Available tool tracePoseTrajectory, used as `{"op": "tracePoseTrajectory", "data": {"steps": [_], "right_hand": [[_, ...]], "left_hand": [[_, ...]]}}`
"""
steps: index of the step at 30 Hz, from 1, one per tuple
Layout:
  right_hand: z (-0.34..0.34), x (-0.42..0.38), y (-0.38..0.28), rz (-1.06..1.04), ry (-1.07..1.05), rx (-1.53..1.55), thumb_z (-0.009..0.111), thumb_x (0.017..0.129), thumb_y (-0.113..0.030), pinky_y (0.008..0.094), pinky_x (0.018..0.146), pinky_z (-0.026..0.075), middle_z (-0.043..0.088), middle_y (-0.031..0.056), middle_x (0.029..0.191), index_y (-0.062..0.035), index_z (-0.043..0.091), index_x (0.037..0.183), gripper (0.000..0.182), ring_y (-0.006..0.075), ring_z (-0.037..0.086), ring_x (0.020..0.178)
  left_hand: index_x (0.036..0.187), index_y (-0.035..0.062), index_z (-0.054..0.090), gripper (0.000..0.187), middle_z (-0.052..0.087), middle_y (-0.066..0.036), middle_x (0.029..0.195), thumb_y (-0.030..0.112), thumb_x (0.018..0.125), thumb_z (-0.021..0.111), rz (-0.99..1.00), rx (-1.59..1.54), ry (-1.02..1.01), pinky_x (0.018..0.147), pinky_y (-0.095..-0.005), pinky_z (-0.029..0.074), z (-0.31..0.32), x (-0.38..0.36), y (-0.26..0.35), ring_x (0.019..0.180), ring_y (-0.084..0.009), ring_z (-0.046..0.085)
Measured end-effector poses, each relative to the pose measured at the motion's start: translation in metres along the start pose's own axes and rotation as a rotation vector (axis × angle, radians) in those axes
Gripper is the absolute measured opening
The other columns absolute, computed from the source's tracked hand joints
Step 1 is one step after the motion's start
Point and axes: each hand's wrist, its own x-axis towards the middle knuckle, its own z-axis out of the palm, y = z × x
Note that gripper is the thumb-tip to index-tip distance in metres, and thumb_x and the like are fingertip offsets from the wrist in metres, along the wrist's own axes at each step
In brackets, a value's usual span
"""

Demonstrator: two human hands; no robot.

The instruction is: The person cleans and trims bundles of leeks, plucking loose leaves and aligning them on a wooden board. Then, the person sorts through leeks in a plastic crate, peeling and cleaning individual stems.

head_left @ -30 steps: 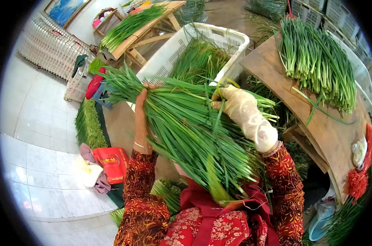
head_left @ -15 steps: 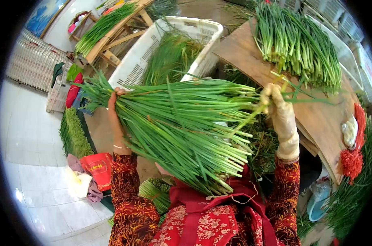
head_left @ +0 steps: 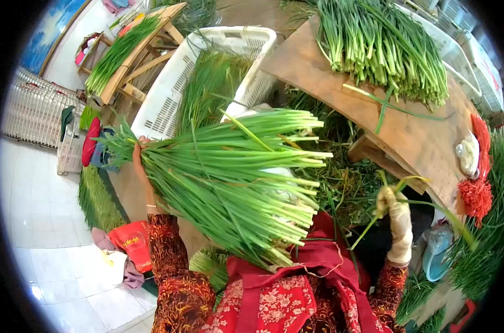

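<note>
My bare left hand (head_left: 143, 149) is wrapped round the leafy end of a large bunch of green stalks (head_left: 224, 172), whose pale cut ends fan out to the right. My right hand (head_left: 392, 206), in a whitish glove, is closed on a few loose yellowish-green blades (head_left: 449, 215) to the right of the bunch and apart from it. Below the wooden board's edge lie cut leaves and scraps (head_left: 346, 191). One yellowish blade rests across the top of the bunch.
A wooden board (head_left: 313, 72) at the right bears a pile of stalks (head_left: 382, 55) and red string (head_left: 475, 197). Behind the bunch is a white basket (head_left: 157, 105) with loose greens. A blue scoop (head_left: 436, 258) and red bag (head_left: 131, 241) lie at the sides.
My right hand has moved down and away from the stalk ends, with loose blades in it. My left hand and the bunch have shifted slightly left. A blade now lies on the board.
</note>
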Motion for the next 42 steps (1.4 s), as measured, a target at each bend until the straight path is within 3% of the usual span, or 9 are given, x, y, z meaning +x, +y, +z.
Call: {"op": "tracePoseTrajectory", "data": {"steps": [3, 9, 12, 15, 21, 25, 33, 39, 42], "right_hand": [[0.053, 0.036, -0.057, -0.217, 0.024, -0.073, 0.055, 0.085, -0.025, 0.0171, 0.046, 0.031, 0.047, -0.0032, 0.057, -0.0031, 0.061, 0.091, 0.023, 0.0041, 0.041, 0.05], [0.135, 0.133, -0.105, -0.711, -0.24, -0.869, 0.058, 0.082, -0.025, 0.0313, 0.077, 0.043, 0.06, 0.0109, 0.092, -0.0068, 0.062, 0.099, 0.025, 0.0248, 0.057, 0.086], [0.16, 0.162, -0.089, -0.683, -0.571, -0.803, 0.063, 0.078, -0.036, 0.0314, 0.075, 0.045, 0.063, 0.0088, 0.088, -0.0077, 0.062, 0.099, 0.035, 0.021, 0.059, 0.082], [0.168, 0.145, -0.089, -0.137, -0.736, -0.621, 0.068, 0.076, -0.026, 0.0251, 0.071, 0.044, 0.062, 0.0022, 0.08, -0.0064, 0.061, 0.102, 0.033, 0.0091, 0.055, 0.078], [0.174, 0.155, -0.055, -0.191, -0.757, -0.127, 0.067, 0.077, -0.026, 0.0247, 0.073, 0.043, 0.06, 0.0023, 0.09, -0.0021, 0.059, 0.104, 0.037, 0.011, 0.054, 0.079], [0.182, 0.153, -0.077, -0.095, -0.709, -0.682, 0.065, 0.079, -0.032, 0.0256, 0.073, 0.044, 0.061, 0.0031, 0.081, -0.0016, 0.059, 0.105, 0.041, 0.0126, 0.056, 0.073], [0.176, 0.155, -0.051, 0.089, -0.783, 0.367, 0.063, 0.081, -0.02, 0.0232, 0.07, 0.043, 0.06, 0.0006, 0.084, -0.0035, 0.06, 0.094, 0.021, 0.0087, 0.053, 0.076], [0.177, 0.146, -0.041, -0.302, -0.842, -0.028, 0.067, 0.076, -0.011, 0.0235, 0.076, 0.045, 0.059, 0.0025, 0.093, -0.0047, 0.058, 0.095, 0.022, 0.0116, 0.055, 0.084], [0.181, 0.143, -0.033, -0.095, -0.544, 0.221, 0.072, 0.072, -0.011, 0.0223, 0.065, 0.044, 0.059, 0.0001, 0.081, -0.0039, 0.058, 0.093, 0.025, 0.0092, 0.054, 0.072]], "left_hand": [[0.094, 0.0112, 0.048, 0.011, 0.052, 0.004, 0.082, 0.02, 0.091, 0.044, -0.076, -0.21, -0.104, 0.076, -0.0283, 0.044, 0.003, 0.0, 0.002, 0.077, -0.0082, 0.051], [0.096, 0.0096, 0.045, 0.009, 0.048, 0.003, 0.081, 0.018, 0.091, 0.045, -0.039, -0.263, -0.339, 0.076, -0.0271, 0.044, 0.002, 0.011, 0.013, 0.08, -0.0095, 0.049], [0.097, 0.0093, 0.041, 0.011, 0.047, 0.002, 0.08, 0.017, 0.09, 0.045, -0.033, -0.256, -0.29, 0.076, -0.0253, 0.044, 0.01, 0.007, 0.019, 0.079, -0.0105, 0.048], [0.097, 0.0103, 0.041, 0.011, 0.046, 0.002, 0.08, 0.019, 0.091, 0.045, -0.038, -0.223, -0.298, 0.077, -0.0264, 0.044, -0.001, 0.014, 0.022, 0.078, -0.0101, 0.047], [0.098, 0.0114, 0.04, 0.012, 0.044, 0.004, 0.079, 0.022, 0.092, 0.041, -0.056, -0.205, -0.322, 0.076, -0.0306, 0.043, -0.002, 0.017, 0.019, 0.076, -0.0089, 0.046], [0.1, 0.0086, 0.041, 0.015, 0.044, 0.004, 0.08, 0.022, 0.093, 0.039, -0.037, -0.147, -0.32, 0.075, -0.0265, 0.042, -0.001, 0.019, 0.019, 0.078, -0.0075, 0.046], [0.1, 0.0083, 0.041, 0.015, 0.044, 0.003, 0.08, 0.021, 0.092, 0.04, -0.028, -0.18, -0.274, 0.077, -0.0257, 0.04, 0.002, 0.018, 0.017, 0.078, -0.0085, 0.046], [0.099, 0.0089, 0.041, 0.014, 0.046, 0.003, 0.082, 0.021, 0.092, 0.041, -0.05, -0.208, -0.337, 0.081, -0.0273, 0.04, 0.006, 0.019, 0.016, 0.08, -0.0089, 0.047], [0.099, 0.0094, 0.041, 0.013, 0.047, 0.004, 0.083, 0.021, 0.092, 0.041, -0.054, -0.234, -0.355, 0.084, -0.0281, 0.039, 0.009, 0.017, 0.016, 0.081, -0.0087, 0.048]]}}
